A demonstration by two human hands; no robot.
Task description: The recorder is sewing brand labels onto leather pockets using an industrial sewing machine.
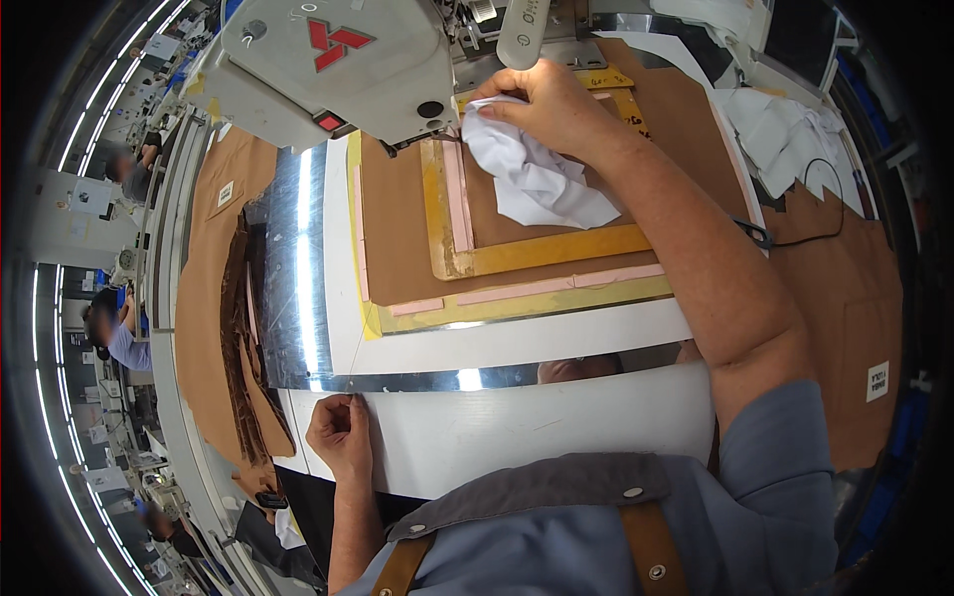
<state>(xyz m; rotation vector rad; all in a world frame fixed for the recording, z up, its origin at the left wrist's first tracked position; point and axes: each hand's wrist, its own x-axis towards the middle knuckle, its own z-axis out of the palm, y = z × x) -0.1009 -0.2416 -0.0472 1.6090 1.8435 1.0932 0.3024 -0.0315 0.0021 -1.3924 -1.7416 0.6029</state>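
Beneath the sewing machine head [343, 60], my right hand [552, 107] pinches a crumpled white cloth [532, 179] by its upper edge. The cloth hangs over brown fabric [397, 214] inside a yellow template frame [556, 253] edged with pink strips. My left hand [343, 437] is low, by the metal front edge [417, 381] of the work surface, with its fingers curled and the tips pressed together. A thin thread [358, 348] runs from the template's near left corner down toward those fingertips. Part of the frame is hidden by my right forearm.
Brown fabric pieces [214, 328] lie stacked at the left, and more brown fabric [835, 308] with a white label covers the right side. White cloths [785, 134] are piled at the far right, near a black cable [842, 199]. Other people sit at machines far left.
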